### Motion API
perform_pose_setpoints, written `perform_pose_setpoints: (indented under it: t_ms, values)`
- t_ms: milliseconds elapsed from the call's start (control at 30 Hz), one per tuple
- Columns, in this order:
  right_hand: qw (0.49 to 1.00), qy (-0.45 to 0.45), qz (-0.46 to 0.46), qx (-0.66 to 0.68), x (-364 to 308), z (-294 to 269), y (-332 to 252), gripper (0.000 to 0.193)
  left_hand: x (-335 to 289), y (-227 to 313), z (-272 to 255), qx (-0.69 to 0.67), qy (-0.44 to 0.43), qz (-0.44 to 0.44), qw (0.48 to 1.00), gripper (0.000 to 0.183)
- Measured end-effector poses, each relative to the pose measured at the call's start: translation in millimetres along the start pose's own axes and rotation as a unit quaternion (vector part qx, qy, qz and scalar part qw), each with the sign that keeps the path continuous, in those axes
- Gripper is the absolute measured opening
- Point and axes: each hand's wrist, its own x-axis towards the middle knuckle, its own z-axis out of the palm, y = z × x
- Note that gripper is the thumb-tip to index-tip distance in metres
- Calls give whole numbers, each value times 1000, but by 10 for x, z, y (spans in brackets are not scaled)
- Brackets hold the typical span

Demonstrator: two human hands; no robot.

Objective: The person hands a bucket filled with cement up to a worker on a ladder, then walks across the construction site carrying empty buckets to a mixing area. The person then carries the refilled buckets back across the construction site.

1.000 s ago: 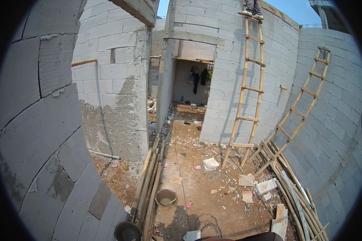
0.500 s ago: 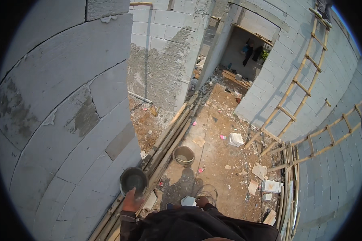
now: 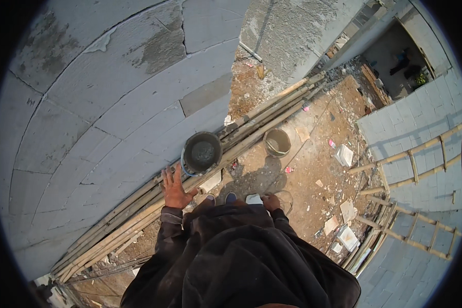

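**Open left hand beside a mortar bucket at the foot of a block wall**

Head view: The left hand point(image 3: 174, 189) was spread flat, fingers apart and palm down, holding nothing. It lay over the bundle of bamboo poles point(image 3: 200, 179) that ran along the base of the grey block wall point(image 3: 102, 113). Just beyond its fingertips stood a dark bucket point(image 3: 202, 152) with grey mortar inside, resting against the poles and close to the wall; whether the fingers touched its rim could not be told.

The right hand point(image 3: 270, 201) was lower and near the body, knuckles up, at the rim of a thin wire loop point(image 3: 282, 200) lying on the dirt. Its fingers were curled under, and whether they gripped the wire could not be told. Both arms wore dark sleeves point(image 3: 226, 246), and two shoe tips point(image 3: 218, 197) showed between the hands.

A second, paler bucket point(image 3: 277, 142) stood on the ground beyond the poles, well apart from both hands. Broken block pieces point(image 3: 344, 155) were scattered over the reddish dirt. Two bamboo ladders point(image 3: 410, 164) leaned on the block wall at the right.
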Motion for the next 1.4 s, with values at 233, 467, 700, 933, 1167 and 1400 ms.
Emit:
perform_pose_setpoints:
  t_ms: [233, 467, 700, 933, 1167, 1400]
  values:
    - [943, 78, -321, -40, -362, -805, -1869, 93, 107, 654, -137, 124, 64, 92, 986, 124]
    - [867, 128, -465, -128, -603, -999, -2696, 91, 129, 997, -78, 35, 158, 96, 982, 119]
    - [894, 186, -336, -229, -434, -1198, -2558, 85, 89, 1129, -14, 13, 56, 91, 994, 117]
    - [856, 161, -471, -136, -736, -966, -2783, 90, 1, 620, -248, 52, 231, -17, 971, 118]
    - [856, 145, -479, -131, -726, -947, -2884, 84, -130, 691, -286, 68, 258, -53, 962, 120]
    - [905, 166, -379, -101, -505, -1088, -2786, 82, -23, 1037, -108, 45, 147, 114, 981, 119]
